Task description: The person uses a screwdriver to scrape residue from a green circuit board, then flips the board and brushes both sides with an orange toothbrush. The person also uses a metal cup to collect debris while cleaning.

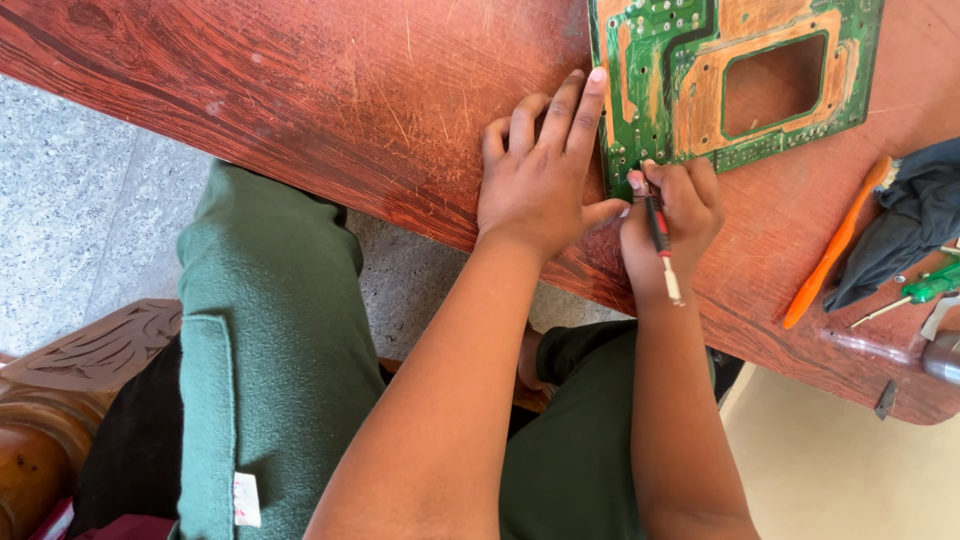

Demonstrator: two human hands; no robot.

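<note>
A green printed circuit board with copper-coloured patches and a rectangular cut-out (pixel 735 75) is observed lying flat on the scratched reddish-brown wooden table (pixel 350 90), at roughly 1 o'clock in the view. The left hand (pixel 540 175) is laid palm down on the table, fingers extended and slightly spread, the fingertips resting at the board's left edge; nothing is gripped by it. The right hand (pixel 672 215) is found just beside it, at its 3 o'clock, with fingers curled closed around a slim red-and-black pen-like tool with a pale end (pixel 659 235). The tool's tip is set at the board's lower left corner, while its pale end points toward 6 o'clock. An orange plastic-handled brush (pixel 835 245) is noted at 3 o'clock of the right hand, well apart from it, lying diagonally beside a dark crumpled cloth (pixel 915 215). A green-handled screwdriver (pixel 920 290) is recorded near the table's right edge, below the cloth.
</note>
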